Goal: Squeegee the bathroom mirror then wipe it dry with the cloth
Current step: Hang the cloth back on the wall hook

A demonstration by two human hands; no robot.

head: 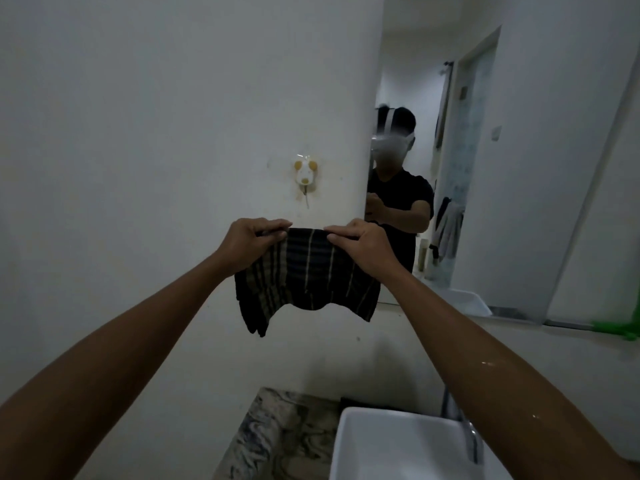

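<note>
A dark cloth (304,278) with pale stripes hangs spread between my two hands, in front of the white wall. My left hand (251,239) pinches its upper left edge and my right hand (362,242) pinches its upper right edge. The bathroom mirror (512,168) is on the wall to the right of the cloth, its lower left corner just behind my right hand. A person in a dark shirt is reflected in it. A green object (620,329), perhaps the squeegee, lies at the far right below the mirror, mostly cut off.
A small animal-shaped wall hook (304,176) sits on the wall just above the cloth. Below are a white basin (391,448) with a metal tap (467,434) and a marbled countertop (277,438). A ledge (512,315) runs under the mirror.
</note>
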